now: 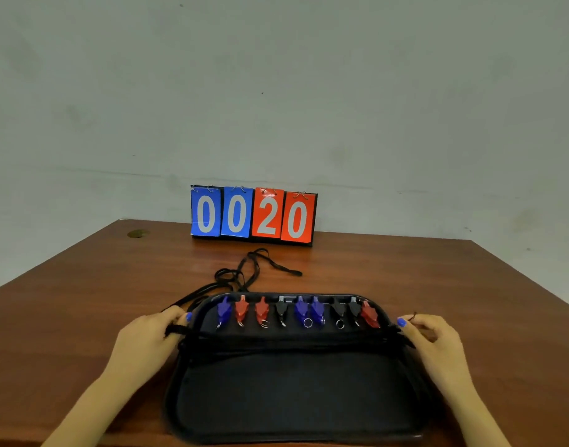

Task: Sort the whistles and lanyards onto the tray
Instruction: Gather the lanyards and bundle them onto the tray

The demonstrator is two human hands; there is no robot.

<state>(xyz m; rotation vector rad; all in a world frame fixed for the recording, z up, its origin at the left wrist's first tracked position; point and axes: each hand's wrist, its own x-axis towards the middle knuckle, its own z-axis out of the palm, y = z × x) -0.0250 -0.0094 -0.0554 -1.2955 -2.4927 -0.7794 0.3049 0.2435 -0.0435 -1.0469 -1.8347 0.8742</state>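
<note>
- A black, soft-sided rectangular tray point(296, 395) with rounded corners lies on the brown wooden surface point(83, 301), directly between the 2 hands and close to the near edge.
- 9 small plastic whistles stand in a row along the tray's far rim: from the left 1 blue whistle point(224, 309), 2 red whistles point(251, 309), 1 black whistle point(281, 309), 2 blue, 2 black, and 1 red whistle point(369, 314) at the right end. Several show small metal rings at their near ends.
- A bundle of black cord lanyards point(276, 345) stretches across the tray just in front of the whistles, running from one hand to the other.
- More loose black lanyards point(244, 274) lie tangled on the surface beyond the tray's far left corner, trailing toward the left hand.
- The left hand point(151, 333) sits at the tray's left edge, fingers curled around the black cords there, thumb with a blue nail pointing toward the whistles.
- The right hand point(434, 333) sits at the tray's right edge, thumb and fingers pinching the other end of the cords.
- Both forearms reach in from the near corners, angled inward.
- A flip scoreboard point(253, 214) with 2 blue and 2 red cards reading 0 0 2 0 stands at the far edge against the pale wall point(276, 91).
</note>
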